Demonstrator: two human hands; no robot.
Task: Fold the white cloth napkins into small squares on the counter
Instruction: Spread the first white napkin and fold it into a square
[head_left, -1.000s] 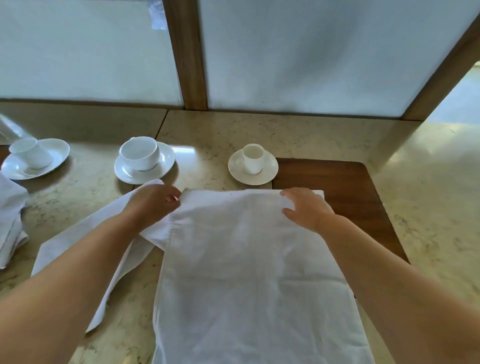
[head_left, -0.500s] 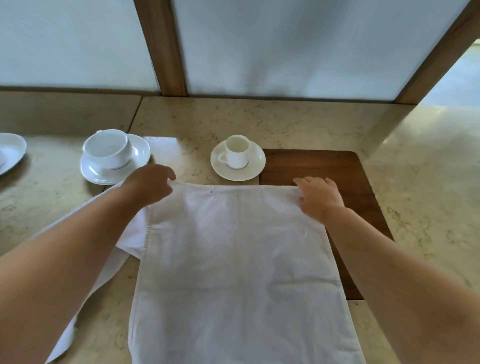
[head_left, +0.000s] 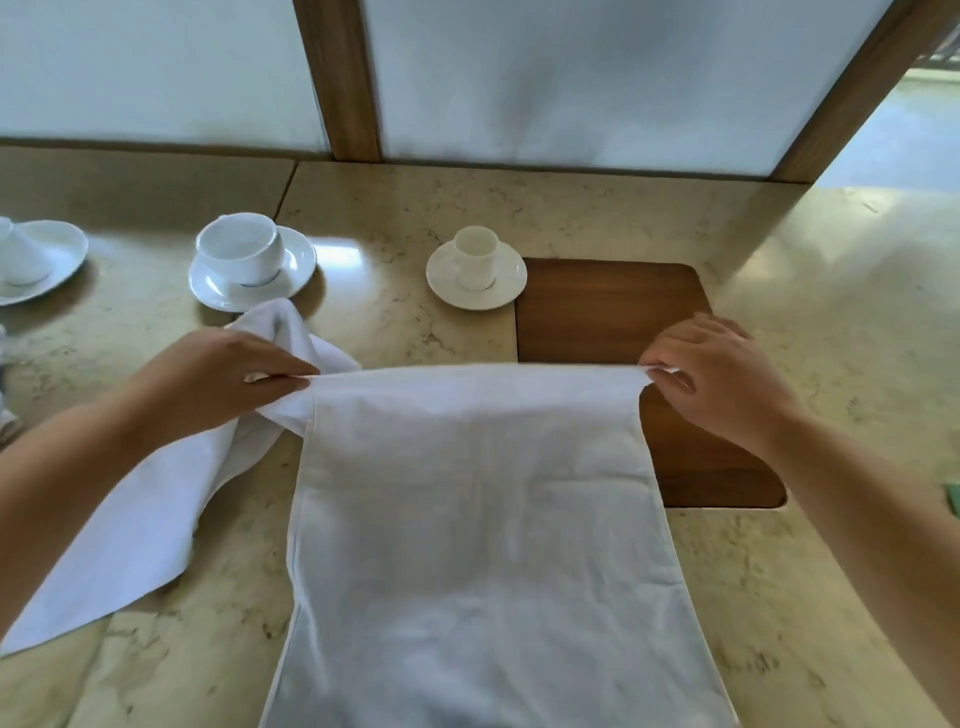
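A long white cloth napkin (head_left: 483, 545), soft and faintly creased, lies spread down the polished beige marble counter (head_left: 831, 364), its far edge lifted off the stone and drawn into a taut straight line between two bare hands. The left hand (head_left: 228, 379) pinches the napkin's far left corner between thumb and fingertips, fingers stretched nearly flat along the hem; the right hand (head_left: 711, 379) pinches the far right corner the same way, its fingers curled over the cloth edge. Under the right hand and partly under the napkin's right side sits a dark brown wooden board with rounded corners (head_left: 613, 312), smooth-grained and set flush in the counter. Left of the napkin, a second white cloth (head_left: 145, 519) lies rumpled and slanting, its bunched upper end passing beneath the left hand and touching the napkin's left edge. Beyond the napkin's far edge, just left of the board, a small white porcelain cup on a round white saucer (head_left: 475, 267) stands upright. Further left of the napkin's far corner is a wider, rounder white cup on its own glossy saucer (head_left: 252, 267), and at the frame's left border a third white cup and saucer (head_left: 36, 260), only partly in view. Behind the counter rise frosted panels in brown wooden frames (head_left: 340, 78).
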